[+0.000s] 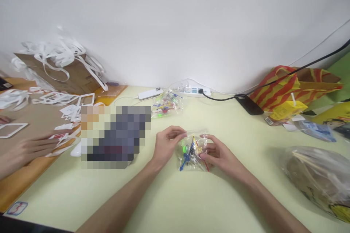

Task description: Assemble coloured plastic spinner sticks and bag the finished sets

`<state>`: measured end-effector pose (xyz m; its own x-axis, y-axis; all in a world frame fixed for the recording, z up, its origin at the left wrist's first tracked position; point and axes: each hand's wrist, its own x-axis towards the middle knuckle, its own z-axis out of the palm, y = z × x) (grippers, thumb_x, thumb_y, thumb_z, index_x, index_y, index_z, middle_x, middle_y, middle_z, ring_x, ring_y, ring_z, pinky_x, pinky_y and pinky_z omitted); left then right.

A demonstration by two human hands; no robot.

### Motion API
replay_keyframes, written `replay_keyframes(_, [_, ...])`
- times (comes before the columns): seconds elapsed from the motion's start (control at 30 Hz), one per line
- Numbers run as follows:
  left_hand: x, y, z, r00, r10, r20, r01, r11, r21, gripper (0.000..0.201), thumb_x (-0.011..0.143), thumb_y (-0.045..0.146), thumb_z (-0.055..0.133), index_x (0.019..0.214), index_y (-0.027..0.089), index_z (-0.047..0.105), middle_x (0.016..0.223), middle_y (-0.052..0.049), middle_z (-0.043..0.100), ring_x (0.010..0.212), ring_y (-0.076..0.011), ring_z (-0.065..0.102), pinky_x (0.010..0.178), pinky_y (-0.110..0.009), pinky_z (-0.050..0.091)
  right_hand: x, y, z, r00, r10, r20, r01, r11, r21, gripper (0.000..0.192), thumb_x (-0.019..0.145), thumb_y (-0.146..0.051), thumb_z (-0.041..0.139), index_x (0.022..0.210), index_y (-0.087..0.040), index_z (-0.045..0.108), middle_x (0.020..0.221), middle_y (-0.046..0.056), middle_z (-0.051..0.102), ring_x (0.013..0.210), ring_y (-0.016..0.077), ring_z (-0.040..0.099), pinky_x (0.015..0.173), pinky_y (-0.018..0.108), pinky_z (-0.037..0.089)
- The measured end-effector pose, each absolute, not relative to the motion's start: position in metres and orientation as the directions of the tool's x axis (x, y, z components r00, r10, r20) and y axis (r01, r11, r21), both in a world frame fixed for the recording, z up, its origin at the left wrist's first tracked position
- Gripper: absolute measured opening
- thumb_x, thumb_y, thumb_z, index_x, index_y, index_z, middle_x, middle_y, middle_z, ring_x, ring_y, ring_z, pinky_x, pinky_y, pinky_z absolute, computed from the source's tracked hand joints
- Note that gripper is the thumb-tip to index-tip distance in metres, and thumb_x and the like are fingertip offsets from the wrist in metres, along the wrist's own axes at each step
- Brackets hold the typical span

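Observation:
A clear plastic bag [193,158] of small coloured parts lies on the pale green table, between my two hands. Blue, green, yellow and red pieces show through it. My left hand [168,143] pinches the bag's upper left corner between thumb and fingers. On the other side, my right hand [218,154] grips the bag's right edge, its thumb on the front. Behind them, near the wall, rests a second clear bag [168,105] with similar coloured parts.
A power strip [194,91] with a black cable runs along the wall. Further right are a phone [248,105], a striped bag [266,87], a yellow drink carton [287,109] and a plastic-wrapped package [314,178]. At left, another person's hand [35,147] works beside white frames and a cardboard box [62,72].

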<state>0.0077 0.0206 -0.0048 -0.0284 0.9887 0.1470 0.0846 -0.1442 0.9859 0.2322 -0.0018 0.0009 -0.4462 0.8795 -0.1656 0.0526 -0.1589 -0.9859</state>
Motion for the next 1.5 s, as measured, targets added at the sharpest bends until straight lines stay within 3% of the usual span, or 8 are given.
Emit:
replay_keyframes(0.27, [0.005,0.025,-0.003,0.047,0.969,0.244,0.306,-0.247,0.920,0.036,0.094,0.039,0.059,0.127,0.025,0.056,0.132,-0.008,0.062,0.121,-0.0224,0.061,0.102,-0.037,0.050,0.244,0.013,-0.011,-0.246,0.963,-0.112,-0.003,-0.116,-0.993,0.065,0.079,-0.051,0.076,0.129,-0.025,0.043,0.082,-0.001,0.065,0.059,0.0149,0.061,0.059,0.030,0.051])
replay_keyframes(0.37, [-0.006,0.031,-0.008,0.042,0.927,0.373,0.582,-0.326,0.745,0.035,0.095,0.036,0.057,0.129,0.027,0.056,0.143,-0.008,0.052,0.136,-0.0247,0.047,0.115,-0.045,0.038,0.255,0.022,-0.014,-0.015,0.993,-0.114,0.011,-0.114,-0.993,0.073,0.074,-0.053,0.079,0.132,-0.025,0.043,0.088,0.001,0.068,0.072,0.0200,0.068,0.069,0.032,0.054])
replay_keyframes(0.53, [-0.029,0.045,-0.021,0.079,0.890,0.450,0.873,-0.280,0.400,0.037,0.094,0.032,0.057,0.129,0.021,0.057,0.157,-0.014,0.030,0.151,-0.0334,0.018,0.120,-0.055,0.028,0.264,0.027,-0.019,0.223,0.967,-0.120,0.027,-0.129,-0.991,0.085,0.074,-0.051,0.080,0.144,-0.033,0.033,0.133,0.007,0.061,0.115,0.0264,0.063,0.097,0.039,0.050])
replay_keyframes(0.67, [-0.042,0.054,-0.026,0.083,0.898,0.433,0.948,-0.205,0.244,0.031,0.095,0.034,0.054,0.122,0.018,0.061,0.161,-0.016,0.024,0.152,-0.0379,0.011,0.120,-0.059,0.025,0.259,0.026,-0.024,0.210,0.978,0.006,0.115,-0.019,-0.993,0.061,0.080,-0.051,0.073,0.131,-0.028,0.049,0.132,0.009,0.059,0.115,0.0260,0.062,0.097,0.040,0.050])
replay_keyframes(0.87, [-0.046,0.063,-0.031,0.115,0.919,0.378,0.971,-0.184,0.151,0.032,0.098,0.035,0.049,0.122,0.017,0.059,0.160,-0.016,0.029,0.151,-0.0359,0.020,0.120,-0.059,0.023,0.250,0.029,-0.030,-0.068,0.978,0.198,0.594,0.199,-0.780,0.024,0.090,-0.045,0.057,0.098,-0.024,0.065,0.106,0.007,0.067,0.105,0.0266,0.060,0.096,0.045,0.047])
replay_keyframes(1.23, [-0.037,0.050,-0.024,0.124,0.908,0.400,0.968,-0.199,0.152,0.030,0.094,0.032,0.055,0.119,0.017,0.062,0.147,-0.018,0.043,0.140,-0.0381,0.035,0.115,-0.064,0.026,0.246,0.036,-0.046,-0.237,0.887,0.395,0.852,0.386,-0.355,0.046,0.100,-0.040,0.038,0.140,-0.018,0.044,0.149,0.017,0.039,0.143,0.0339,0.029,0.112,0.055,0.035])
replay_keyframes(1.37, [-0.035,0.044,-0.024,0.123,0.890,0.439,0.954,-0.227,0.194,0.025,0.094,0.029,0.055,0.115,0.019,0.064,0.140,-0.017,0.048,0.137,-0.0359,0.038,0.114,-0.065,0.025,0.247,0.065,-0.047,-0.436,0.841,0.322,0.856,0.498,-0.140,0.049,0.102,-0.041,0.028,0.141,-0.015,0.045,0.157,0.015,0.035,0.150,0.0303,0.019,0.119,0.053,0.023])
replay_keyframes(1.5, [-0.033,0.042,-0.021,0.136,0.872,0.470,0.925,-0.282,0.256,0.019,0.092,0.024,0.057,0.110,0.021,0.065,0.130,-0.014,0.053,0.128,-0.0322,0.047,0.112,-0.062,0.031,0.240,0.096,-0.050,-0.367,0.897,0.248,0.913,0.398,-0.090,0.062,0.101,-0.052,0.026,0.145,-0.012,0.042,0.160,0.016,0.031,0.151,0.0316,0.015,0.119,0.052,0.022])
